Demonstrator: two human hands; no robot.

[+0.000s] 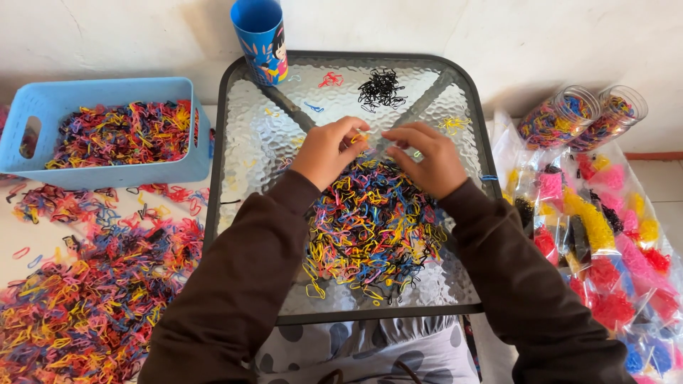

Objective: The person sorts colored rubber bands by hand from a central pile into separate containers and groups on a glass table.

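while both hands sit at the far edge of the mixed heap of small coloured rubber bands on the square glass-topped table with a dark metal frame, the left hand has its fingers curled in and its fingertips pressed together on what looks like a yellow band at the heap's top rim; the band itself is too small to make out surely. the right hand lies just beside it, palm down, fingers bent toward the left hand's tips and resting on the heap, but whether it pinches anything cannot be told. the heap spreads from under both hands back toward the person's body, between the brown sleeves. beyond the hands lie a small cluster of black bands, a few red ones and a few yellow ones, well apart from each other. a blue printed cup stands at the table's far left corner. left of the table are a light blue plastic basket of mixed bands and a loose pile on the floor; right of it lie clear bags of sorted bands and two clear jars
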